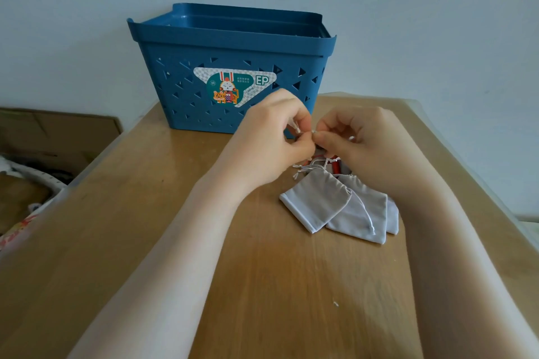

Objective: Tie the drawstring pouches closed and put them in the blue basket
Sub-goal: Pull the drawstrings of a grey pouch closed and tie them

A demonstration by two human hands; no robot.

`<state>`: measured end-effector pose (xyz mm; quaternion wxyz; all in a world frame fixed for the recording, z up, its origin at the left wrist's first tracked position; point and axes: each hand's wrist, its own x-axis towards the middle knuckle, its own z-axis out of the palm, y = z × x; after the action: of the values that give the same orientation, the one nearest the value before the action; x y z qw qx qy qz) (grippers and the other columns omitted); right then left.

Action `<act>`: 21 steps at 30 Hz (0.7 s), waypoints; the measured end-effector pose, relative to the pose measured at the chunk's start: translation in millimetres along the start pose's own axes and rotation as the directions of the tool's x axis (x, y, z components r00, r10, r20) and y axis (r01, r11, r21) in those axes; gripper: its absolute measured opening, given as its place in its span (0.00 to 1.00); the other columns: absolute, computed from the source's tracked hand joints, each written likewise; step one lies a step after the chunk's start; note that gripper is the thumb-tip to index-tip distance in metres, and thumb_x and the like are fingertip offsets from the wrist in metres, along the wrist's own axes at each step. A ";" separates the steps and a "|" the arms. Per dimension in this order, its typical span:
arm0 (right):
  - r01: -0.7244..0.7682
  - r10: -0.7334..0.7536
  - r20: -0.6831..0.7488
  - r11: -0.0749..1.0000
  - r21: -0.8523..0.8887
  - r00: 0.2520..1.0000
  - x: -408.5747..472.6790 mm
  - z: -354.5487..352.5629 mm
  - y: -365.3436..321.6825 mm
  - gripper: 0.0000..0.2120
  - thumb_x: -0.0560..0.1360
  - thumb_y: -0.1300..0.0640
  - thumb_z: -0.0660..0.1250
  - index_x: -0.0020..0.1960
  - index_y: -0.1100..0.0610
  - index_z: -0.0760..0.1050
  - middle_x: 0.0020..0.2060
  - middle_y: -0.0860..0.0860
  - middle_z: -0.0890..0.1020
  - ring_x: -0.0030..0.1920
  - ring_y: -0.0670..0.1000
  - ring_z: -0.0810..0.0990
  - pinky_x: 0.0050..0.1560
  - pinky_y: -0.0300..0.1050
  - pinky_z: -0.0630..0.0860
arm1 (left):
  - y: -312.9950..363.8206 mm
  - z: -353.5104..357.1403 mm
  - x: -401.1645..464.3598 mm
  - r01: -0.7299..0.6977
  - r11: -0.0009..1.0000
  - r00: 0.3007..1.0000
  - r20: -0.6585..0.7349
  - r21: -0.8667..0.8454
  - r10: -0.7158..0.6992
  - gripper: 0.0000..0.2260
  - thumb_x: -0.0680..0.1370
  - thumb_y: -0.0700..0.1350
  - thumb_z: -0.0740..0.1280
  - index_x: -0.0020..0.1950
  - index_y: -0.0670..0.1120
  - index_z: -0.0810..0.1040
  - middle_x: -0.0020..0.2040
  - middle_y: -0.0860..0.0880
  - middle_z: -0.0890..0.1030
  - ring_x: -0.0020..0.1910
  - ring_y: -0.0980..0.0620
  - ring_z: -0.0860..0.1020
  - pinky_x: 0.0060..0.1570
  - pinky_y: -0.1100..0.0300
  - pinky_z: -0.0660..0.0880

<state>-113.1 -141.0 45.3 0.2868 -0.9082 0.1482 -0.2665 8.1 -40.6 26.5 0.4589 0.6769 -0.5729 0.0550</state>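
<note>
Two bare hands meet above a wooden tabletop [122, 242], fingertips almost touching. The left hand [262, 140] and the right hand [358, 143] each have thumb and fingers pinched together on thin white drawstring ends [296, 127]; the pouch those strings belong to is hidden behind the hands, so it cannot be made out. Just below and between the wrists, a small pile of grey drawstring pouches [338, 207] lies flat on the wood, overlapping one another like fanned cards, their white cords trailing loose toward the hands. Something red [336, 165] shows among the cords at the top of the pile, too covered to identify. Behind the hands, at the far edge of the table, stands the blue basket [227, 67], a plastic crate with triangular cut-outs and a colourful sticker [233, 87] on its near wall; what it holds cannot be seen. A plain pale wall [87, 9] rises behind it. Left of the table, lower down, sit a brown cardboard box [58, 134] and some jumbled fabric [23, 183]. A tiny white scrap [336, 304] rests on the near wood.
</note>
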 end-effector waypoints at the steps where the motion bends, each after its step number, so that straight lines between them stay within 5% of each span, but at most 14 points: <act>1: -0.011 0.011 -0.007 1.000 -0.018 1.000 0.3 1.0 -0.6 0.04 0.74 0.58 0.67 0.40 0.55 0.78 0.33 0.51 0.82 0.33 0.48 0.78 0.38 0.43 0.74 | -0.2 1.5 -0.3 -0.033 0.999 0.999 -0.019 0.034 0.033 0.03 0.68 0.40 0.65 0.38 0.46 0.72 0.38 0.57 0.70 0.36 0.62 0.70 0.35 0.72 0.64; 7: -0.065 0.067 -0.043 0.996 0.055 0.997 1.9 7.8 -5.2 0.05 0.74 0.58 0.67 0.40 0.57 0.78 0.31 0.50 0.81 0.31 0.47 0.75 0.37 0.42 0.73 | -5.0 2.4 -2.6 -0.097 0.987 0.991 -0.075 0.130 0.108 0.03 0.71 0.38 0.63 0.43 0.40 0.74 0.34 0.59 0.68 0.33 0.63 0.68 0.33 0.67 0.64; 14: -0.262 0.253 0.093 0.795 0.547 0.963 1.0 5.4 3.2 0.08 0.76 0.62 0.65 0.38 0.60 0.76 0.27 0.51 0.76 0.25 0.46 0.76 0.25 0.36 0.71 | -3.1 3.8 -4.4 -0.189 0.973 0.978 -0.069 0.133 0.199 0.02 0.75 0.36 0.62 0.45 0.38 0.74 0.40 0.46 0.74 0.37 0.52 0.71 0.38 0.61 0.69; 21: -0.188 0.197 0.040 0.824 0.535 0.980 1.6 5.8 4.8 0.05 0.74 0.64 0.68 0.48 0.58 0.80 0.31 0.53 0.80 0.26 0.46 0.78 0.23 0.35 0.68 | -6.8 7.2 -3.5 -0.177 0.978 0.973 -0.132 0.111 0.191 0.07 0.76 0.40 0.59 0.48 0.38 0.74 0.43 0.46 0.75 0.40 0.52 0.73 0.40 0.56 0.72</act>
<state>-109.0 -142.9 39.1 0.5531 -0.7698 0.1612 -0.2748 9.3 -43.5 16.4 0.4575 0.6370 -0.5956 0.1737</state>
